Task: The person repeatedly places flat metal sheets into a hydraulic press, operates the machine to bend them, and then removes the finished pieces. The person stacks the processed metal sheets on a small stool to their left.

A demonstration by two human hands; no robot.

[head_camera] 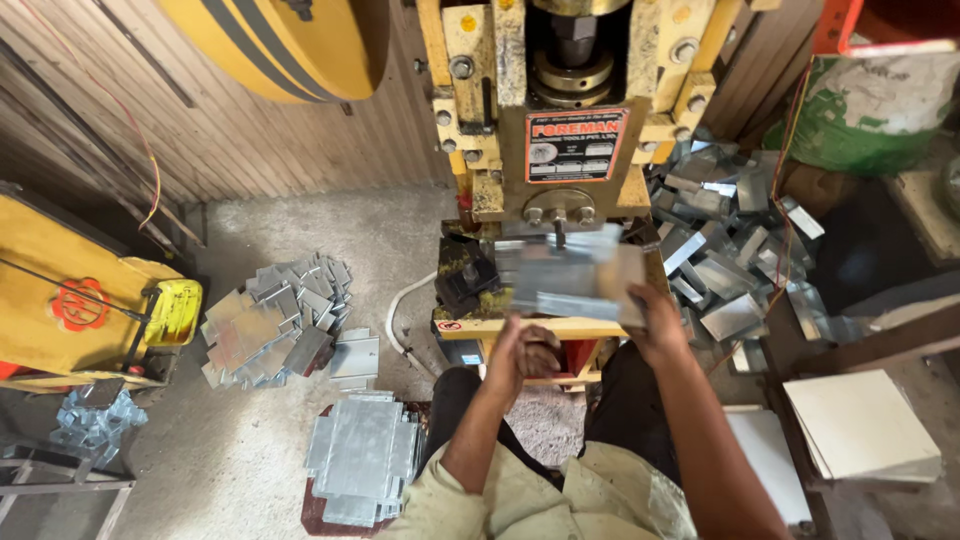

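Head view. Yellow power press [560, 110], far centre. Galvanised sheet blank [575, 275], blurred, at press bed. Right hand [655, 320] pinching blank's right edge; left hand [525, 355] curled below, grip unclear. Judged step: feeding blank under ram. Next move calls for squaring blank, fingers clear. Flat blanks [362, 455] stacked near left; bent pieces [725, 245] right.

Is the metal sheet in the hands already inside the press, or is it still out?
Partly in. The sheet lies on the press bed under the ram, its near edge held by the right hand. Motion blur hides its exact position.
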